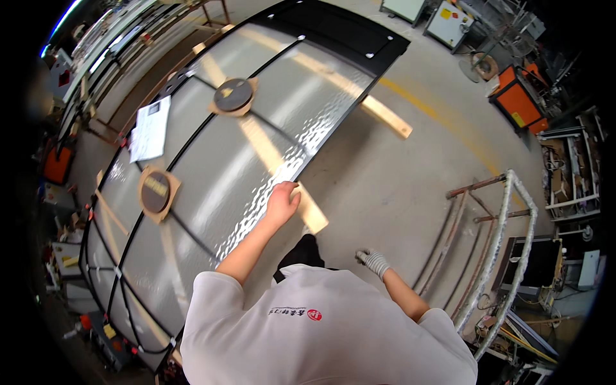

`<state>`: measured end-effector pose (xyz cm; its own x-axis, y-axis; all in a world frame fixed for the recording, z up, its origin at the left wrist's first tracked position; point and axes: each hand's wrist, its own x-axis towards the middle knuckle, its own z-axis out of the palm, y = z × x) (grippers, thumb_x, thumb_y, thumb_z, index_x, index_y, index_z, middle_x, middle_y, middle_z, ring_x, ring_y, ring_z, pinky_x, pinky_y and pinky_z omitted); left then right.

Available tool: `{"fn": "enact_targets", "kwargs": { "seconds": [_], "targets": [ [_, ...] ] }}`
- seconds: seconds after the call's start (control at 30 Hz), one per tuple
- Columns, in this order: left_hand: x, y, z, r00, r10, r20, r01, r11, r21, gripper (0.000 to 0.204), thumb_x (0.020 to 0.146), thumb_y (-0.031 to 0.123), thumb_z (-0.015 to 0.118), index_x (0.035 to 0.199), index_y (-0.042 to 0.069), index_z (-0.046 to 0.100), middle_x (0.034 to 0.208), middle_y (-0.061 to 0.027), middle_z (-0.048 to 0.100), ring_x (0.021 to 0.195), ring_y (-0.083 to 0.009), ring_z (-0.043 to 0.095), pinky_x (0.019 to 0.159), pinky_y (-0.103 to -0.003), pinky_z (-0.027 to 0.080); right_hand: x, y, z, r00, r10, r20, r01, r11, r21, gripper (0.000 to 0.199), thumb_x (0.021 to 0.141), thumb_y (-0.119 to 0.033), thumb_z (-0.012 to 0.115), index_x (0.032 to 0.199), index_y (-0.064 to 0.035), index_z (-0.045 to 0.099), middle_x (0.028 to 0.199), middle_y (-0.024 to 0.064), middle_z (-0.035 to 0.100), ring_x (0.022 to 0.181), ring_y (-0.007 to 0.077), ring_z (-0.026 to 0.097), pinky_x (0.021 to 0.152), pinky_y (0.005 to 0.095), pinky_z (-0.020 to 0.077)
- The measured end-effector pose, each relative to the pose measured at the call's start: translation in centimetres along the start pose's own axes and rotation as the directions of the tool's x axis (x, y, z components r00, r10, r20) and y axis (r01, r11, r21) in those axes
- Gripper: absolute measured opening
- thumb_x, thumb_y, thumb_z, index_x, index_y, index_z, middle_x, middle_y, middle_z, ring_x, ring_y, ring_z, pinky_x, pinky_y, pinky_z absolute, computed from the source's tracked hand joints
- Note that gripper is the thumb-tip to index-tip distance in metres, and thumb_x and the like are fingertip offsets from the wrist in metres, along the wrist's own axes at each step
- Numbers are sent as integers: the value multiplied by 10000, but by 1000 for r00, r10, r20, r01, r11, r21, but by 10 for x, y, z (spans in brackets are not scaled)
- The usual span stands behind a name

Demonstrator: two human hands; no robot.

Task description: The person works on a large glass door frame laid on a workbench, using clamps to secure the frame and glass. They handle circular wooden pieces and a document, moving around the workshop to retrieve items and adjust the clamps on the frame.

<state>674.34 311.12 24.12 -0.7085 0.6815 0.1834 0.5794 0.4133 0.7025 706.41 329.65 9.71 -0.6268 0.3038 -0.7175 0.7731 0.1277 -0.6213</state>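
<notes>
The left hand [282, 200], bare, rests with fingers together and flat on the near right edge of a large textured glass panel [256, 147], holding nothing. The panel lies flat in a black frame, stretching from near left to far right, on wooden beams [313, 212] over the concrete floor [398, 186]. The right hand [373, 260], in a white knit glove, hangs over the floor, fingers curled loosely and empty. A sheet of paper [149, 128] lies on the glass at the left. A metal rack [494, 237] stands at the right.
</notes>
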Motion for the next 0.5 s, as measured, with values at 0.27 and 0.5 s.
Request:
{"fn": "enact_targets", "kwargs": {
  "seconds": [0.27, 0.5],
  "targets": [
    [148, 14, 59, 990, 130, 50, -132, 991, 29, 366, 727, 120, 601, 1066, -3, 536, 1102, -137, 534, 1029, -302, 489, 869, -363, 423, 28, 2, -100, 990, 128, -53, -132, 989, -61, 278, 838, -235, 537, 960, 3, 614, 758, 86, 629, 697, 172, 587, 681, 301, 479],
    [257, 50, 126, 975, 210, 75, -216, 974, 73, 480, 724, 149, 626, 1151, -16, 483, 1198, -168, 482, 1107, -318, 457, 934, -376, 386, 69, 24, -200, 981, 192, -31, -193, 939, -284, 339, 811, -333, 547, 998, -59, 616, 960, 184, 621, 912, 319, 586, 808, 380, 449]
  ]
}}
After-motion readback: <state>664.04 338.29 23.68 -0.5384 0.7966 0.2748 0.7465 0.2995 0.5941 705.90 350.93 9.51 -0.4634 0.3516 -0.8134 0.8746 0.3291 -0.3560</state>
